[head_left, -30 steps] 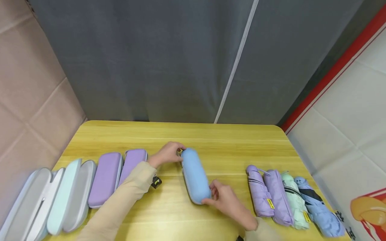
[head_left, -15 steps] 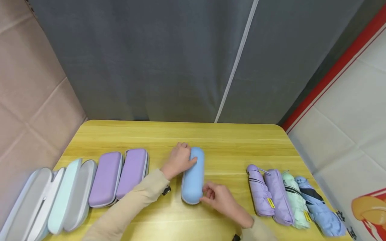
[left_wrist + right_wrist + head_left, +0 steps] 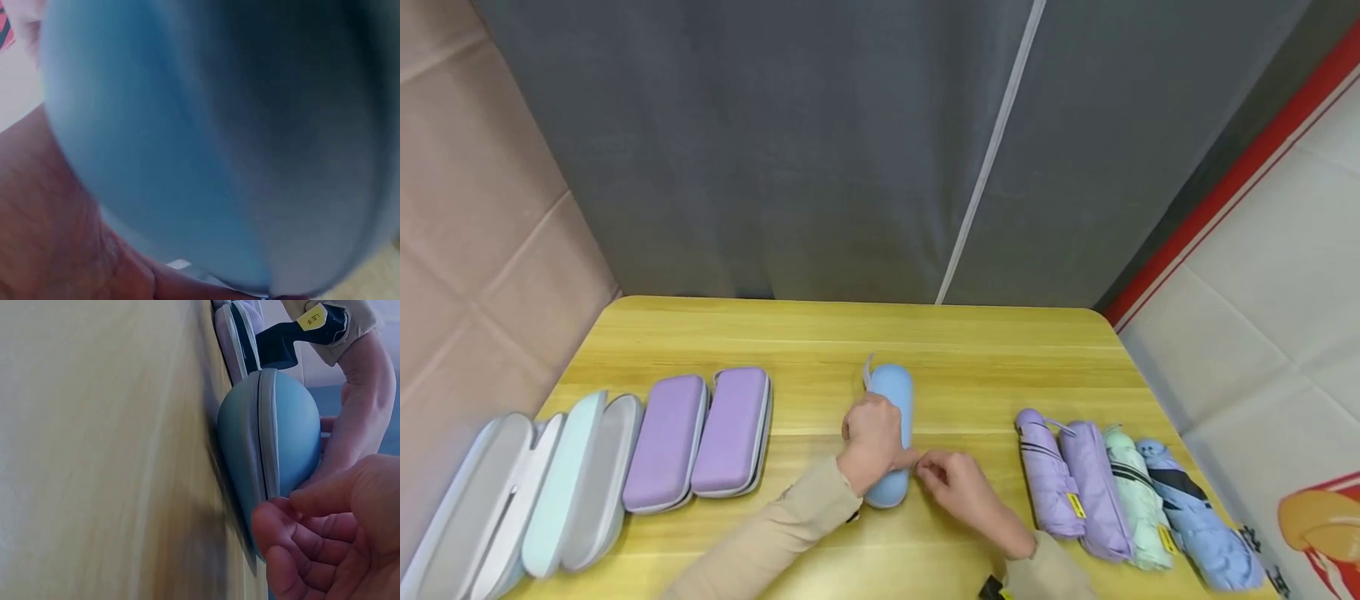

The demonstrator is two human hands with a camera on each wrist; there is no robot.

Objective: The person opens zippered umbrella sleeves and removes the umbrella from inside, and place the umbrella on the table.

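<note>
A blue hard zip case [image 3: 892, 382] lies lengthwise on the table, a pale strap loop [image 3: 867, 372] standing at its far end. My left hand [image 3: 874, 433] grips the case across its middle, thumb laid over the top toward the right side. At the right side my right hand [image 3: 961, 483] pinches the zip with thumb and forefinger; the fingertips hide the zipper pull. In the right wrist view the zip [image 3: 265, 437] is closed from the case's rounded end up to those fingers. The left wrist view is filled by the case's blue side [image 3: 144, 144], close and blurred.
Two purple zip cases [image 3: 730, 433] stand left of the hands. Farther left lie an open mint case [image 3: 561, 492] and an open pale blue case [image 3: 497, 500] with grey lining. Several folded umbrellas [image 3: 1093, 492], purple, mint and blue, line the table's right side.
The case has turned from slanted to nearly straight. My left hand has moved from its far end to its middle, and my right hand has slid a little farther up its right side.
</note>
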